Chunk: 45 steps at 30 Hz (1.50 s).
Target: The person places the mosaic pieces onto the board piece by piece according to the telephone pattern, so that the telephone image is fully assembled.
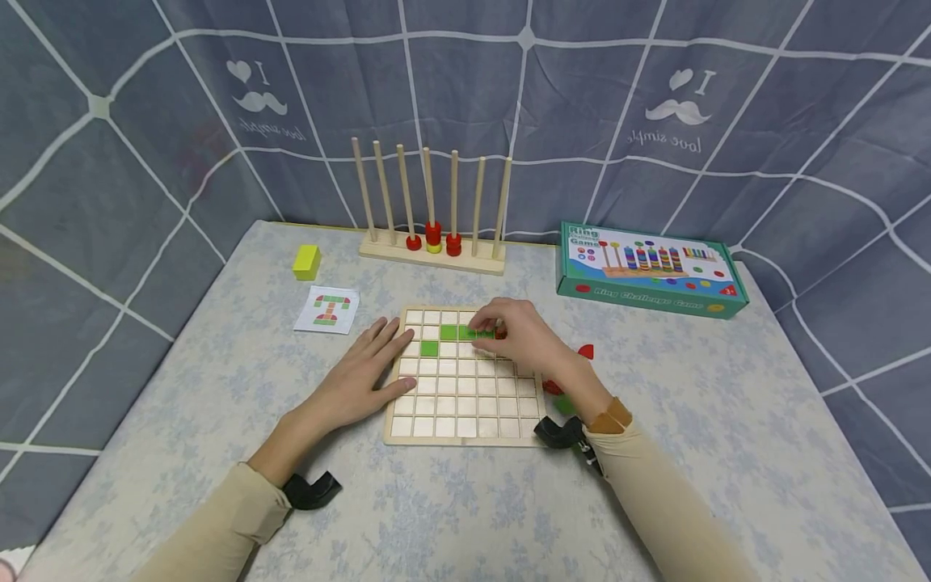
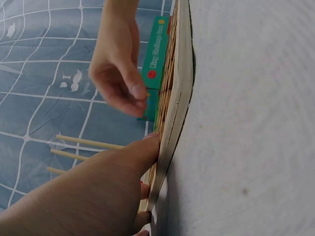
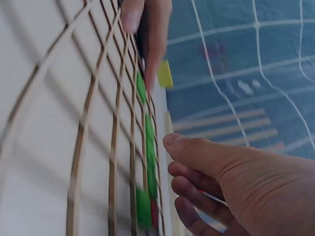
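Note:
A square wooden grid board [image 1: 435, 427] lies on the table with white cells. Green tiles [image 1: 448, 332] form a row near its far edge, and a single green tile [image 1: 429, 348] sits one row nearer. At the row's right end shows a red tile [image 3: 155, 212], partly hidden from above. My left hand [image 1: 367, 365] rests on the board's left edge, fingers extended and thumb on the rim. Over the board's far right part hovers my right hand [image 1: 525, 333], thumb and fingers parted, with no tile visible between the fingertips.
Right of the board lie red pieces [image 1: 586, 352] and a green piece [image 1: 564, 404], partly behind the right forearm. A pattern card [image 1: 327, 309] and yellow block [image 1: 306, 263] are at left. Behind stand a peg rack [image 1: 473, 263] with rings and a game box [image 1: 650, 271].

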Each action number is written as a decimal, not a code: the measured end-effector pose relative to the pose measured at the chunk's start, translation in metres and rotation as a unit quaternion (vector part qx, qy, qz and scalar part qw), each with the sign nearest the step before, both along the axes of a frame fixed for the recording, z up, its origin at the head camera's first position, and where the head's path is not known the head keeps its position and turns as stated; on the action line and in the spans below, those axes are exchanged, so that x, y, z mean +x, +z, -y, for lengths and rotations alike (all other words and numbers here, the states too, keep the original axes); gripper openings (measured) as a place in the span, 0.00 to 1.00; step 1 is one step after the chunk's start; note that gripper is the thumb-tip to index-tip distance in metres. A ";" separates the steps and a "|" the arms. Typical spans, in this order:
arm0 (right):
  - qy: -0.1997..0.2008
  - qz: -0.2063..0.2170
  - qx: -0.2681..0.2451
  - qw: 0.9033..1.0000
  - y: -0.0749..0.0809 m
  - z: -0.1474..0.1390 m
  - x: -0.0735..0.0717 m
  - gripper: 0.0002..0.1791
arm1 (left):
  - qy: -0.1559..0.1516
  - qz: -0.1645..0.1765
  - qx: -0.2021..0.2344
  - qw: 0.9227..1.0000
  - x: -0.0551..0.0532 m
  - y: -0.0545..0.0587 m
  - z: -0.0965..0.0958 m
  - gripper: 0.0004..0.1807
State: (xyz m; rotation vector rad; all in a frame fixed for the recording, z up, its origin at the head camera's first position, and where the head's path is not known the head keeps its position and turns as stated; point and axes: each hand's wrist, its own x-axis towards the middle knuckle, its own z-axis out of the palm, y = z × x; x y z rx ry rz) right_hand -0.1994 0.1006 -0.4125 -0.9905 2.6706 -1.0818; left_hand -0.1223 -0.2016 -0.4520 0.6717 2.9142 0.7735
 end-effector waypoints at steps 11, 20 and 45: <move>-0.081 0.011 0.006 0.997 0.009 -0.088 0.000 0.11 | -0.001 -0.001 0.004 1.000 0.001 0.000 0.000 0.44; -0.138 0.040 0.028 0.989 -0.007 -0.139 0.009 0.16 | -0.007 -0.005 -0.001 1.000 0.000 0.001 -0.002 0.45; -0.137 -0.023 0.025 0.990 -0.009 -0.131 -0.003 0.10 | 0.000 0.002 0.008 1.000 0.001 0.000 0.000 0.45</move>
